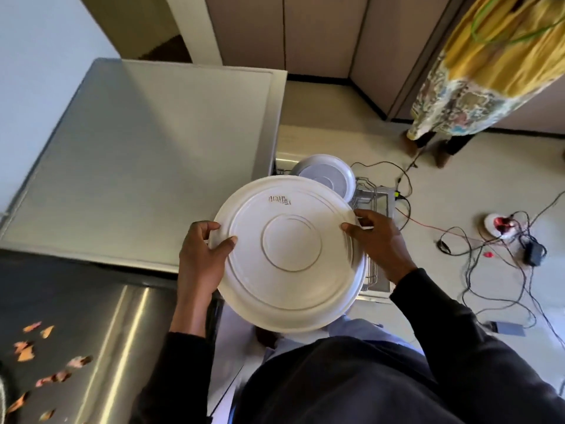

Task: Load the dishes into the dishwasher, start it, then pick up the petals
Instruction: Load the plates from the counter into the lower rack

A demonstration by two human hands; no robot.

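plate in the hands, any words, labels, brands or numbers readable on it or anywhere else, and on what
On the upturned underside of the plate, near its far rim, a dark printed mark: too blurred to read.
Nothing else in view shows any readable text.

White plate (290, 252) underside up, smaller plate (325, 179) in rack (371, 194), petals (26, 354) scattered

wire dishwasher rack (367, 191): mostly hidden behind large white round plate (290, 255) | dark printed label (279, 199) on plate: blurred, unreadable | orange dried petals (26, 353): blurred | person in yellow floral skirt (477, 87): cut off by top edge
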